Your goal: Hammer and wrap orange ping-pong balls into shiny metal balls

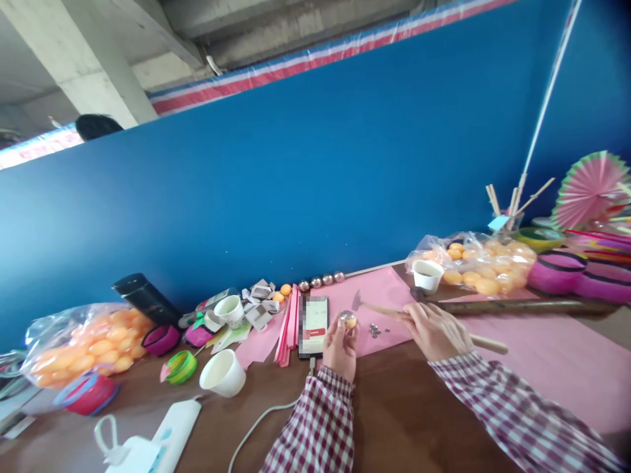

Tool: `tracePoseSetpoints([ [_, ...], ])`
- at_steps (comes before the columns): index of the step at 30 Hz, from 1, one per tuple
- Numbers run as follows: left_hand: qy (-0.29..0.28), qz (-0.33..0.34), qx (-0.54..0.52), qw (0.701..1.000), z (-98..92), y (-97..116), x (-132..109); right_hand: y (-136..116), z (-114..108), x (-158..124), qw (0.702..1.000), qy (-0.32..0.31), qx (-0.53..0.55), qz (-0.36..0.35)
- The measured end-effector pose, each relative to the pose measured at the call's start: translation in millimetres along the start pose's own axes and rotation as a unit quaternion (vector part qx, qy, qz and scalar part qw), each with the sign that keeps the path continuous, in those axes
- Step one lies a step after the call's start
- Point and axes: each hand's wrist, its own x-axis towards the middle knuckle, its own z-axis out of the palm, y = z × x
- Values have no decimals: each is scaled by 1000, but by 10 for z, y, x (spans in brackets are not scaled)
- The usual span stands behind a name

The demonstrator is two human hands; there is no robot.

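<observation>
Ball (348,319) is held in the left hand (340,348), just right of the phone (314,328), over the pink sheet (379,289). Ball's top is covered in silver; orange is shown low on its side. Left fingers are curled round it, opened only as wide as the ball. Whether the tabletop (384,420) is touched by the ball cannot be told.

Hammer (387,310) is gripped in the right hand (438,332); right fingers are wrapped round the wooden handle, no gap seen. Handle end is left sticking out past the wrist. Hammer head is held just beside the ball, above and to its right; contact cannot be told.

A small heap of tacks (374,330) is scattered on the sheet, between the two hands, with one set slightly apart. Four silver balls (316,282) are lined up at the sheet's back edge. Two orange balls (282,293) are placed left of that row, near folded pink strips (287,328).

Phone is plugged into a white cable (263,412). Farther left, a white cup (224,373), a green ring (181,368), a bag of orange balls (93,341) and a black bottle (145,305) are seen; a power strip (175,427) is set nearer the front. On the right, a smaller cup (428,276) with dark contents is placed beside a second bag (486,263). A dark rod (513,306) is laid in front of that bag. Tabletop is backed by a blue partition (296,177).
</observation>
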Motion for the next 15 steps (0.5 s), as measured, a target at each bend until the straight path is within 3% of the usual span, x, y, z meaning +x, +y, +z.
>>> tracePoseSetpoints([
  [2, -2, 0, -2, 1000, -1, 3, -6, -22, 3, -1, 999, 18, 10, -33],
  [6, 6, 7, -11, 1000, 6, 4, -15, -61, 46, -17, 998, 54, 26, -35],
  [10, -10, 1, -4, 1000, 5, 4, -13, -86, 64, -28, 996, 52, 15, -72],
  [15, -28, 8, -1, 1000, -26, 3, 2, -107, 37, -29, 997, 52, 19, -45],
])
